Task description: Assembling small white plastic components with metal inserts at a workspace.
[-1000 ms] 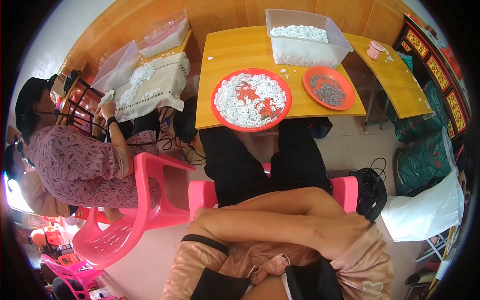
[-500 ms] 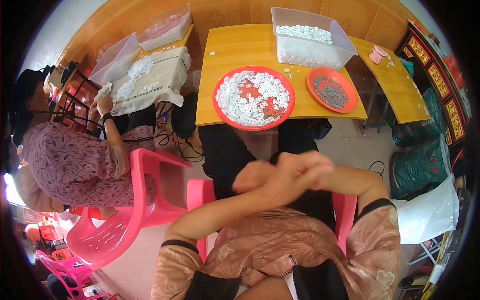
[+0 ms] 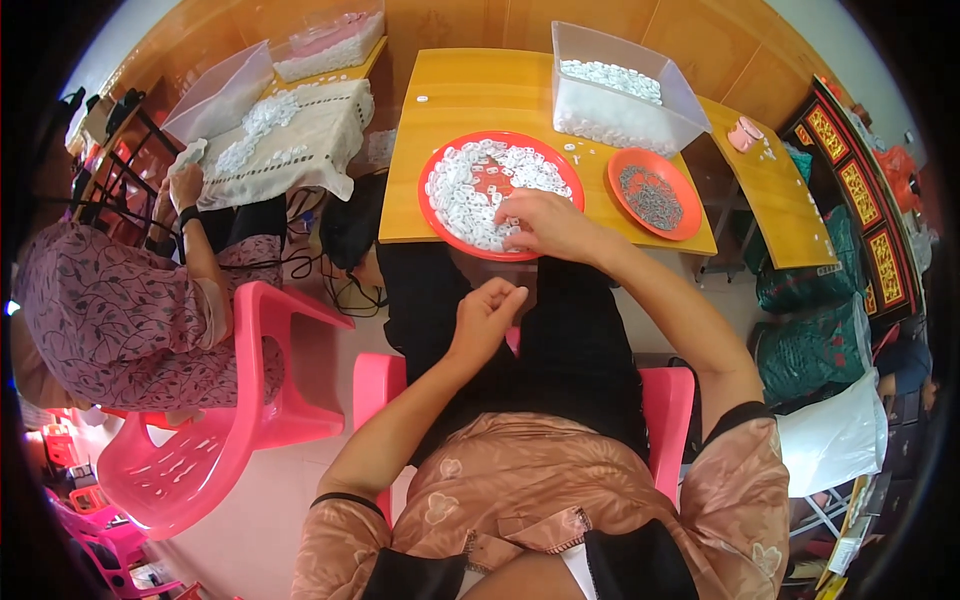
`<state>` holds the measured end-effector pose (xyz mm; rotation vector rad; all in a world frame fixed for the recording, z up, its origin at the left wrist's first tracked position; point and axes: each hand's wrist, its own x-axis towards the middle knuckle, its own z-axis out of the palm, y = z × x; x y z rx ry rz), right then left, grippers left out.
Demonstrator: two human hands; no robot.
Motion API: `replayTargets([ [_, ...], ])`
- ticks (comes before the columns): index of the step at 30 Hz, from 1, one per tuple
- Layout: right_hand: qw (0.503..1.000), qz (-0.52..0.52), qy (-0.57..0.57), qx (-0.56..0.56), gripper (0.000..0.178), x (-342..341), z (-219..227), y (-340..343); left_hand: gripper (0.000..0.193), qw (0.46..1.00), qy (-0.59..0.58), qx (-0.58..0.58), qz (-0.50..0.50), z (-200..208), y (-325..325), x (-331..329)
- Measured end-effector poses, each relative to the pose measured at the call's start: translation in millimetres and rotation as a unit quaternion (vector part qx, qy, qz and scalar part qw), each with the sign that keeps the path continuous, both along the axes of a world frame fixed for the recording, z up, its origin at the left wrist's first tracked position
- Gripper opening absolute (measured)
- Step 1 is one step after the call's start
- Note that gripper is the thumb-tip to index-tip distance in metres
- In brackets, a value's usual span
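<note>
A round red tray (image 3: 430, 213) on the wooden table holds many small white plastic pieces (image 3: 462, 190) with holes in them. Over its near right part, my right hand (image 3: 548, 226) reaches down into the pieces, its fingers curved and thumb apart from them. No piece shows clearly between those fingertips. Above my lap, in front of the table edge, my left hand (image 3: 485, 318) is closed, thumb pressed to the curled fingers; anything inside is hidden. Right of the tray, an orange-red plate (image 3: 690, 222) carries a heap of small grey metal pieces (image 3: 652, 198).
Behind the plates stands a clear plastic bin (image 3: 625, 118) of white pieces. A pink cup (image 3: 745, 135) sits on the right-hand table. At left, a person (image 3: 150, 310) works beside a cloth-covered table (image 3: 325, 150), near a pink chair (image 3: 255, 390). Dark green sacks (image 3: 815, 345) stand at right.
My hands were together, crossed and blurred above my lap. They have separated: the right went forward onto the white pieces, the left stayed back and closed. The view has shifted slightly.
</note>
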<state>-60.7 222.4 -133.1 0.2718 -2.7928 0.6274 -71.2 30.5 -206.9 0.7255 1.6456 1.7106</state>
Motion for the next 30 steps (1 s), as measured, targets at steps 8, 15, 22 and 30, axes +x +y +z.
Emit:
replayTargets([
  [8, 0.98, -0.158, 0.015, -0.119, 0.013, -38, 1, 17, 0.014, 0.974, -0.225, -0.004, 0.006, 6, -3, -20],
  [15, 0.979, -0.176, -0.073, -0.074, 0.011, -12, 1, 36, 0.016, 0.938, -0.345, -0.028, 0.0, -3, -3, -27],
  [22, 0.974, -0.167, -0.137, -0.073, 0.01, -7, 4, 28, 0.015, 0.929, -0.368, -0.027, -0.007, -5, -1, -26],
  [30, 0.974, -0.203, -0.098, -0.002, 0.011, -8, 0, 33, 0.015, 0.93, -0.367, -0.023, -0.003, -11, -2, -28],
])
